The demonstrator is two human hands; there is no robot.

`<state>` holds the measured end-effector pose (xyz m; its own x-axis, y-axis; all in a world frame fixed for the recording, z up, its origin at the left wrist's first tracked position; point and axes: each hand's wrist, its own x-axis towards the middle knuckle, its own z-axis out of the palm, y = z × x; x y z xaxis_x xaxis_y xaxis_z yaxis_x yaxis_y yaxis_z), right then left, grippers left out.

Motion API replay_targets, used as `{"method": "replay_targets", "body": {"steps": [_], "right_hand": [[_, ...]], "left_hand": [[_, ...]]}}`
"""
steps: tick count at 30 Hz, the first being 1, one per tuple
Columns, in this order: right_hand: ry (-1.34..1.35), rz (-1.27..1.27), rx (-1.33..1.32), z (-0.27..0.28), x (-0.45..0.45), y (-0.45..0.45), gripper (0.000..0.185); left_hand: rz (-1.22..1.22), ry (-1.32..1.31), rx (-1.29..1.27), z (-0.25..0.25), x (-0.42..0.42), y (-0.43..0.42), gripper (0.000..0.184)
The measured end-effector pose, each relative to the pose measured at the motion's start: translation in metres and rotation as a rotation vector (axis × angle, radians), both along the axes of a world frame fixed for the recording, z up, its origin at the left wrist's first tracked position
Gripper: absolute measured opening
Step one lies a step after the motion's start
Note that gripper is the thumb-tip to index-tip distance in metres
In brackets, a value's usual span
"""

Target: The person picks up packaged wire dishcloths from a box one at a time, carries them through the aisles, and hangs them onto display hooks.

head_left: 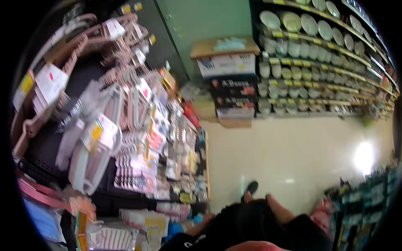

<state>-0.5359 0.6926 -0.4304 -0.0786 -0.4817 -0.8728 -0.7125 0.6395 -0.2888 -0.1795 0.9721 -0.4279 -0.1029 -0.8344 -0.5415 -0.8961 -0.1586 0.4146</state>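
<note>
My left hand (207,218) hangs low beside the shelf's lower end, at the bottom middle of the view. Blurred packets (178,211) are the goods nearest to it; contact cannot be made out. On the other side of my dark clothing (238,226), a bare forearm reaches forward, and its end, seemingly my right hand (270,199), is over the pale floor (289,159). Neither hand's fingers show clearly, and no held thing is visible. One dark shoe (251,187) shows ahead of my body.
Left, racks hold pink and grey hangers (94,154) and hanging packs (136,171). Stacked cartons (232,85) stand ahead by a green door (209,25). Shelves of bowls and plates (310,50) line the far right. Dark green goods (364,205) flank the lower right.
</note>
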Motion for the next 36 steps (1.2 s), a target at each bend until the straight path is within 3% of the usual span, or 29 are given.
{"method": "replay_targets", "body": {"steps": [2,3,6,9,10,12,14,17,18,19,20,21,23,24,26,28,29,30,31,32,33,34,35,36], "right_hand": [[-0.239,-0.336,-0.102,0.007,0.014,-0.031,0.018],[-0.209,-0.655,0.005,0.021,0.026,-0.039,0.016],[-0.29,-0.618,-0.02,0.034,0.031,-0.072,0.014],[-0.257,-0.452,0.027,0.076,0.031,-0.106,0.012],[-0.301,-0.544,0.05,0.061,0.03,-0.115,0.012],[-0.423,-0.8,0.172,0.005,0.02,-0.131,0.013],[-0.461,-0.956,0.292,-0.066,0.001,-0.143,0.018],[-0.807,-1.273,0.33,-0.002,-0.02,-0.146,0.014],[-0.686,-1.357,0.454,0.002,-0.014,-0.158,0.019],[-0.734,-1.309,0.527,0.006,-0.011,-0.168,0.021],[-0.777,-1.262,0.604,0.008,-0.013,-0.174,0.023],[-0.785,-1.148,0.494,-0.029,-0.021,-0.178,0.023],[-0.636,-1.163,0.424,-0.004,-0.008,-0.188,0.018],[-0.614,-1.181,0.423,0.005,0.001,-0.189,0.018],[-0.485,-0.504,-0.174,0.028,0.016,-0.192,0.012],[-0.3,0.238,-0.681,0.063,0.05,-0.214,0.012],[-0.568,-0.243,-0.414,0.099,0.085,-0.237,0.017],[-0.741,-0.808,-0.211,0.137,0.121,-0.261,0.023],[-0.701,-1.014,0.128,0.055,0.116,-0.313,0.024],[-0.892,-0.854,0.147,0.075,0.134,-0.34,0.025],[-0.855,-0.961,-0.074,0.164,0.195,-0.354,0.026],[-1.13,-0.739,-0.02,0.172,0.204,-0.383,0.024],[-1.255,-0.596,-0.034,0.205,0.229,-0.406,0.029],[-1.136,-0.564,-0.226,0.272,0.269,-0.409,0.035]], "left_hand": [[-0.043,-0.003,-0.06,0.003,0.013,-0.037,0.026],[-0.038,0.0,-0.079,0.006,0.016,-0.054,0.025],[0.219,0.155,0.0,0.023,0.028,-0.132,0.024],[0.902,0.542,0.293,0.016,0.02,-0.199,0.024],[1.123,0.64,0.387,-0.004,0.018,-0.225,0.023],[1.069,0.535,0.245,0.047,0.001,-0.282,0.023],[1.118,0.575,0.287,0.06,-0.011,-0.332,0.018],[1.228,0.895,0.254,0.081,-0.033,-0.388,0.018],[1.174,0.918,0.271,0.099,-0.04,-0.403,0.019],[1.116,0.937,0.286,0.11,-0.041,-0.416,0.021],[0.992,1.309,0.481,0.069,-0.021,-0.422,0.021],[0.978,1.329,0.484,0.07,-0.019,-0.437,0.021],[0.869,1.343,0.625,0.079,-0.008,-0.45,0.021],[0.764,1.303,0.448,0.034,-0.002,-0.453,0.022],[0.591,1.149,0.086,-0.051,0.012,-0.46,0.023],[0.471,0.754,0.135,0.051,0.04,-0.512,0.026],[0.403,0.998,0.025,0.06,0.065,-0.518,0.028],[0.492,0.627,0.114,0.117,0.071,-0.548,0.029],[0.479,0.612,-0.017,0.16,0.089,-0.564,0.031],[0.514,0.662,-0.052,0.199,0.104,-0.577,0.037],[0.489,0.717,-0.159,0.24,0.117,-0.588,0.035],[0.462,0.759,-0.264,0.276,0.129,-0.599,0.033],[0.445,0.965,-0.233,0.302,0.139,-0.61,0.03],[0.426,1.169,-0.197,0.326,0.147,-0.618,0.028]]}}
